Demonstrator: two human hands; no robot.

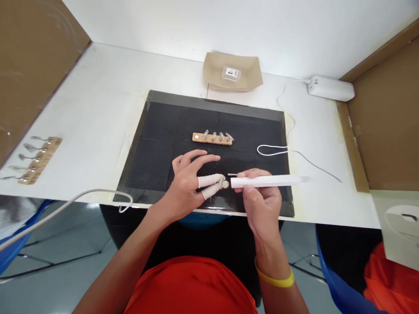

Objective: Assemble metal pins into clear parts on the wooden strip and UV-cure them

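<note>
My left hand (190, 183) hovers over the black mat (163, 131), thumb and forefinger in white finger cots pinching a small metal piece (225, 184); its other fingers are spread. My right hand (262, 196) grips a white pen-shaped tool (271, 180) lying sideways, its thin metal tip (231, 175) pointing left beside the pinched piece. Farther back on the mat lies a small wooden strip (212, 138) with several metal pieces standing in it.
A second wooden strip with spoon-like metal pieces (34, 159) lies on the white table at left. A brown paper bag with a small clear box (231, 73) sits behind the mat. White power adapter (330, 88) and cable (278, 150) at right. Cardboard walls flank both sides.
</note>
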